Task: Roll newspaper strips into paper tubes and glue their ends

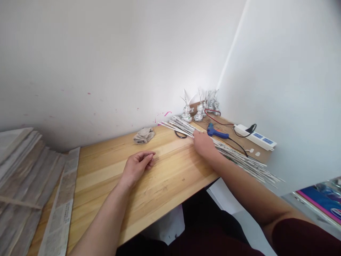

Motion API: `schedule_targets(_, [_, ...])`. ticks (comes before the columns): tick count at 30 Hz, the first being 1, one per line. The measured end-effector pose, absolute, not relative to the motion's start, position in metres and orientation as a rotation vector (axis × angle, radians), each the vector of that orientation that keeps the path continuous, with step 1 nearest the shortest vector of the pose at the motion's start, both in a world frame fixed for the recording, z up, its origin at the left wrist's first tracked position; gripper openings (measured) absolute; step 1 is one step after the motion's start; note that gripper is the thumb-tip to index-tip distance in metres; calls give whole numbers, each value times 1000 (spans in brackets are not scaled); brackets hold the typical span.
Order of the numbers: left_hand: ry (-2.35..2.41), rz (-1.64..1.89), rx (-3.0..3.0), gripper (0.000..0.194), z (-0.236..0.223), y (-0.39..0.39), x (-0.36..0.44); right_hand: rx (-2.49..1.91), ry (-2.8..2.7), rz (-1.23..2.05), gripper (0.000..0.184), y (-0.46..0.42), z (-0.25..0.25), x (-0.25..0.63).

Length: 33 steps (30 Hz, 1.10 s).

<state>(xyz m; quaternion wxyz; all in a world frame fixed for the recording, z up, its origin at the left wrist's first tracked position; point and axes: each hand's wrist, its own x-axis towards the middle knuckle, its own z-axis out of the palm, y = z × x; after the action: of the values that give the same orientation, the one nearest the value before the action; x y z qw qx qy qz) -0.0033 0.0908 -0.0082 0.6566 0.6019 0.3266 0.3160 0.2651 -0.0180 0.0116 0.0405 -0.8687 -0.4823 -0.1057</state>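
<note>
My right hand [204,144] reaches across to a bundle of thin rolled newspaper sticks [245,160] along the table's right side. Its fingers are closed around some of the sticks, though the fingertips are partly hidden. My left hand [139,164] rests over the bare wood of the table [160,181], thumb and fingertips pinched together with nothing visible between them. Beyond it lies a crumpled grey-brown cloth [144,135]. Just past my right hand is a blue glue gun [217,131], lying on a brown board.
Several woven paper figures [187,113] stand in the back corner. A white power strip [255,137] with cords lies at the right. Scissors-like black handles [180,134] show beside the sticks. Stacked newspaper strips [23,177] fill the left side; one long strip [60,206] lies alongside.
</note>
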Motion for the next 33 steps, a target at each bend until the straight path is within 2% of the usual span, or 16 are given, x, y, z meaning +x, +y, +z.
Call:
schedule_targets(6, [763,692,1423,43,-12,94,-5,-2667,-1394,-341,27,-2,24,282])
schedule_targets(13, [791,672,1444,46,-13,94,-7,-2614,-1337,-360,40,9,15,276])
schedule_targets(19, [855,757,1480,47,-15,98,-7,-2473,-1414,-454,28,8,22,260])
schedule_targets(23, [963,916,1500,40,-9,99,-9,-2285,-1705,-283,21,26,28,226])
schedule_targets(28, [1008,1085,1544,33,-6,103,-15,-2031,-1927,-184,28,63,17,177])
schedule_targets(33, [1012,1184,1584,37,-10,109,-20,-1879,-1987,-78,32,76,-3,160])
